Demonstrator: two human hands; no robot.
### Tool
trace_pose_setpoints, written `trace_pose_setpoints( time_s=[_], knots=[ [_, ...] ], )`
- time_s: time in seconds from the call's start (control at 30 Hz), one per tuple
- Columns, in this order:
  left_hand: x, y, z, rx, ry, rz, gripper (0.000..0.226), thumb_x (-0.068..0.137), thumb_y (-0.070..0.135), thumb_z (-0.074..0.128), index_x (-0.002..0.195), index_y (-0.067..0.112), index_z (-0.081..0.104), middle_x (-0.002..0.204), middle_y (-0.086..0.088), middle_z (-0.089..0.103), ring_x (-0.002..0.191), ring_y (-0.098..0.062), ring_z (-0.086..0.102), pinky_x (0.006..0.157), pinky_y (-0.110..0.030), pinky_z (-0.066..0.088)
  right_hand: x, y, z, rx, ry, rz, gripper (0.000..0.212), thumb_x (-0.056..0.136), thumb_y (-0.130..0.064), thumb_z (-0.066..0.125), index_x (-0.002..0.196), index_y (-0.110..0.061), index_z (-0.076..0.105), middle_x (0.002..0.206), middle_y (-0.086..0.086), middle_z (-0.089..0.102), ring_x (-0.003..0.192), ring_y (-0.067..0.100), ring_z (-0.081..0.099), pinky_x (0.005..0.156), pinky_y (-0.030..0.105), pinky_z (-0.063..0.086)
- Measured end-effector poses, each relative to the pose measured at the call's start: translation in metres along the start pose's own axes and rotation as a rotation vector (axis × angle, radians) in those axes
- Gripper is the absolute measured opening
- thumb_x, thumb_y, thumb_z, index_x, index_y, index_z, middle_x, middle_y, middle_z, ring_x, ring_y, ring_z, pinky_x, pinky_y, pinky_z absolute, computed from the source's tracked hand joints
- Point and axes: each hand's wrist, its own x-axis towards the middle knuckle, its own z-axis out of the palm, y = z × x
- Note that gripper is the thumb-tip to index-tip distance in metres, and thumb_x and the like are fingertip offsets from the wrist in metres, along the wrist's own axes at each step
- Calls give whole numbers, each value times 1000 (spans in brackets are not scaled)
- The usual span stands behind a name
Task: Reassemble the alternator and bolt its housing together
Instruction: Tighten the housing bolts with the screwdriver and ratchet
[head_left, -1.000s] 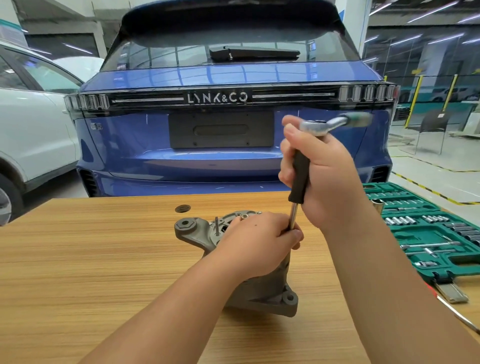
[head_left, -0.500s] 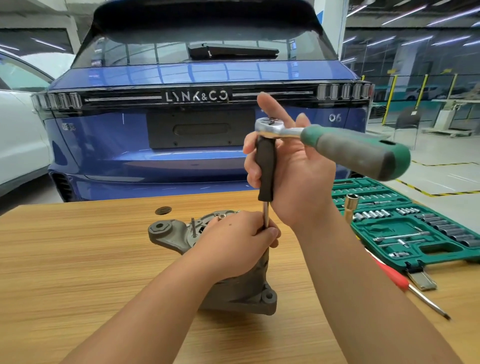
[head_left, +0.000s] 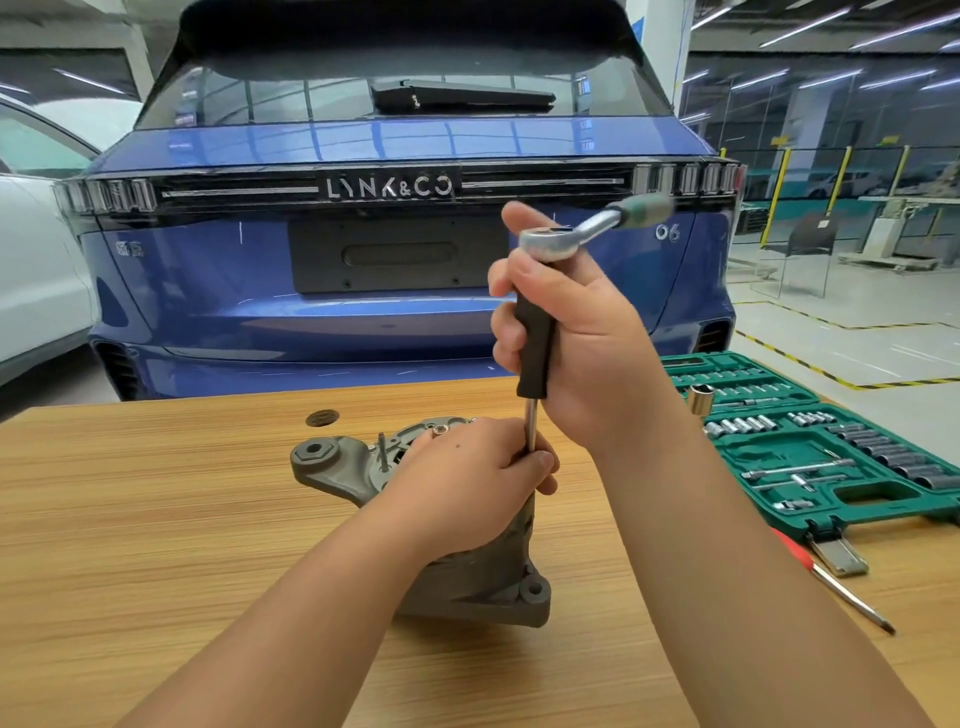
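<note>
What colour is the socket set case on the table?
Green socket set case, seen in the head view, the only one.

On the bench (head_left: 156, 519) stands the alternator (head_left: 467, 587). The left hand (head_left: 467, 488) rests on it, pinching the extension's (head_left: 535, 338) steel shaft. The right hand (head_left: 582, 338) grips its black sleeve, topped by the ratchet (head_left: 556, 241). A green socket case (head_left: 810, 447) lies at right.

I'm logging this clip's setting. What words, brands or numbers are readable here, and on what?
"LYNK&CO": on the blue car's tailgate light bar.
"06": on the tailgate, right side.
Small badge on the tailgate's left: too blurred to read.
Socket set case: no legible markings.
</note>
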Motion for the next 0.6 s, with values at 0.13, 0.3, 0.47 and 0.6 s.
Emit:
trace_pose_setpoints(
  time_s=[0.13,0.3,0.47,0.6],
  knots=[
    [0,2,0,2,-1,0,26,108,45,43,86,48,55,87,30,69,96,6,61,103,-47,50,0,6,1,-134,-3,-202,42,99,-5,55,130,-33,56,81,3,56,57,14,48,52,24,44],
    [-3,2,-1,-6,-2,8,25,108,43,44,87,45,58,92,29,71,93,6,60,104,-49,47,-1,4,2,-70,-96,-166,41,92,-12,45,128,-29,55,75,5,53,54,18,42,50,30,34],
    [-5,4,-4,6,-6,0,24,108,42,44,88,43,58,95,28,72,100,3,63,106,-48,45,4,-3,6,53,-148,-7,58,88,-50,31,135,-20,46,75,9,55,57,22,41,50,33,29],
    [-4,3,-2,14,-6,-4,26,108,44,43,87,44,59,95,29,71,81,7,58,103,-50,48,-3,3,12,-97,105,-95,36,90,-40,56,117,-16,59,78,6,52,57,21,44,52,29,36]
  ],
)
